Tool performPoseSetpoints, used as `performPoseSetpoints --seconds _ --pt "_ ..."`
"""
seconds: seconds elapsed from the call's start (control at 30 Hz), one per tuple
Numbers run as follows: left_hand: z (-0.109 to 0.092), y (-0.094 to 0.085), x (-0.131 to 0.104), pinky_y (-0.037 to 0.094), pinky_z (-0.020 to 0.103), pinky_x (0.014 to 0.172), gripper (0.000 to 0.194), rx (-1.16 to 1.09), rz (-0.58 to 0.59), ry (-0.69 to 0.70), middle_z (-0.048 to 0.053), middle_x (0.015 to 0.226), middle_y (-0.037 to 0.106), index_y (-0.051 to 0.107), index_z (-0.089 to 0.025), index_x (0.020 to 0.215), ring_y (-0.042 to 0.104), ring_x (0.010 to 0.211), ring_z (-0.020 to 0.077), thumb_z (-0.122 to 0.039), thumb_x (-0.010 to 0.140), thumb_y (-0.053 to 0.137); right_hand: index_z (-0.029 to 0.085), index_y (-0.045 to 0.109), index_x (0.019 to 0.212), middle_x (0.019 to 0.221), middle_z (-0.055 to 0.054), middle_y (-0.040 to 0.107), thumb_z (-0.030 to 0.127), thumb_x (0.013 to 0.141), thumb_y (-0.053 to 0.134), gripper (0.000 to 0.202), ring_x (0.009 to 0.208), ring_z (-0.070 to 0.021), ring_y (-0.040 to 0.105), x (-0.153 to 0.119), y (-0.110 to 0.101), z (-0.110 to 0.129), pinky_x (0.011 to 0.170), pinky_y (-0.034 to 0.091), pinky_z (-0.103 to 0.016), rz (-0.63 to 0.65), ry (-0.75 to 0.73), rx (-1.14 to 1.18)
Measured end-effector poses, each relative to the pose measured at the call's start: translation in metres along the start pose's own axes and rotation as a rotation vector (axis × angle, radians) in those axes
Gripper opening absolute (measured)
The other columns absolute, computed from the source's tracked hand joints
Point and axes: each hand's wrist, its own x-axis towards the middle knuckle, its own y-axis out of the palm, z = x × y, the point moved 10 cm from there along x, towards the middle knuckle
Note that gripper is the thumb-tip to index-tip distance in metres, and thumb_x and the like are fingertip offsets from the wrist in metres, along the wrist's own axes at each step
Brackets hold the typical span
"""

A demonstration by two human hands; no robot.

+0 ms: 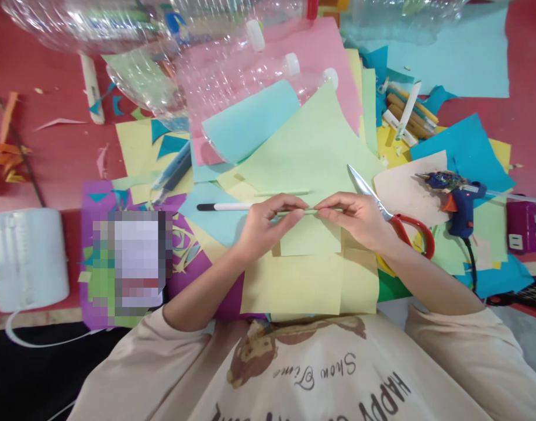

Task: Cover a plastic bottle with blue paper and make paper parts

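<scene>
Both my hands meet over the paper pile in front of me. My left hand point(274, 219) pinches one end of a thin, rolled strip of pale green paper point(310, 211). The other end is pinched between the thumb and fingers of my right hand point(355, 217). Below the fingers, a flat piece of the pale green paper point(311, 238) lies over yellow sheets point(294, 283). A white pen with a black end point(224, 207) sticks out to the left of my left hand. Scissors with red handles point(393, 217) lie open under and beside my right wrist.
Clear plastic bottles point(245, 73) lie across the back. At right are a blue glue gun point(463, 210) with its cord and several markers point(410, 111). A blurred-out phone point(138, 257) and a white box-like device point(28, 260) are at left. Paper scraps lie all around.
</scene>
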Motion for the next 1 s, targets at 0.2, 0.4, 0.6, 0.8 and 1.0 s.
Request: performPoseSetpoints --seconds 0.2,0.4,0.6,0.8,1.0 --pt "0.0 -0.001 0.001 0.053 0.02 0.069 0.013 0.021 -0.008 0.007 0.001 0.081 0.076 0.071 -0.019 0.082 0.069 0.074 0.012 -0.03 0.085 0.064 0.019 0.074 0.081 0.079 -0.001 0.074 0.028 0.079 0.07 0.01 0.072 -0.0117 0.064 0.0 -0.001 -0.001 0.066 0.051 -0.024 -0.011 -0.013 0.001" --pt "0.002 -0.003 0.001 0.054 0.022 0.07 0.013 0.036 -0.035 0.001 0.001 0.08 0.075 0.071 -0.019 0.082 0.069 0.075 0.0131 -0.031 0.083 0.066 0.019 0.074 0.083 0.082 -0.002 0.074 0.029 0.079 0.07 0.011 0.076 -0.0133 0.066 0.0 -0.001 -0.001 0.069 0.052 -0.027 -0.015 -0.018 -0.005" --pt "0.0 -0.005 0.0 0.055 0.023 0.071 0.018 0.039 -0.041 0.016 0.002 0.081 0.074 0.071 -0.02 0.082 0.069 0.075 0.0138 -0.038 0.082 0.067 0.02 0.073 0.082 0.083 -0.002 0.074 0.027 0.079 0.071 0.008 0.079 -0.014 0.067 0.0 -0.001 0.0 0.074 0.054 -0.028 -0.016 -0.018 -0.014" --pt "0.006 -0.004 -0.002 0.056 0.026 0.075 0.03 0.034 -0.049 -0.007 0.004 0.085 0.073 0.068 -0.02 0.088 0.069 0.08 0.015 -0.049 0.081 0.066 0.019 0.07 0.09 0.091 -0.004 0.074 0.032 0.076 0.074 0.02 0.086 -0.0166 0.069 -0.001 -0.002 -0.008 0.069 0.053 -0.027 -0.022 0.046 0.034" --pt "0.004 -0.004 -0.002 0.056 0.025 0.075 0.027 -0.003 -0.054 0.006 0.003 0.085 0.072 0.068 -0.02 0.089 0.069 0.08 0.0144 -0.046 0.081 0.067 0.019 0.068 0.095 0.091 -0.004 0.073 0.035 0.072 0.078 0.029 0.087 -0.0167 0.069 -0.001 -0.002 -0.011 0.069 0.052 -0.026 -0.013 0.064 0.069"
